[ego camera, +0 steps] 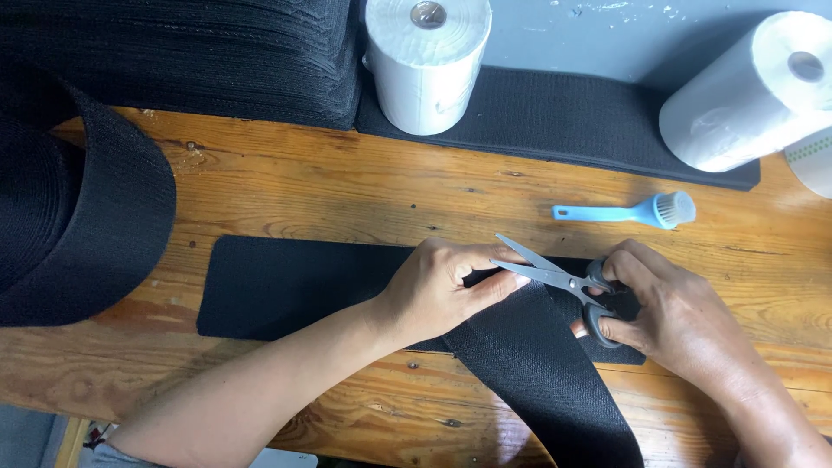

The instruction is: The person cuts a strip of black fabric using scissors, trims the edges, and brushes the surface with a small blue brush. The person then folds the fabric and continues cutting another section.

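Black strip, rising from lower edge of view, crossing over flat black mat at centre of wooden table. Scissors, grey, blades parted in a narrow V, tips pointing up and left, set at strip's upper end. Right hand at scissor loops, fingers curled through and around handles, grip closed on them. Left hand pressing strip, fingers bent, thumb and forefinger pinching strip edge just below blades; fingertips touching or nearly touching lower blade.

Beyond hands: blue brush lying flat, near but apart from right hand. Further back, second black mat along table's far edge, upright white roll standing on its left end, second white roll lying tilted on its right end. Far left, large coil of black strip; behind it, stack of black material.

Risks, as judged: left fingertips so close to blades, hence nick possible on closure. Strip held by one pinch only, so slipping or twisting likely to give a crooked cut. Mat directly beneath strip, so lower blade possibly catching both layers. Exact blade position relative to strip edge not discernible, hidden by left fingers.
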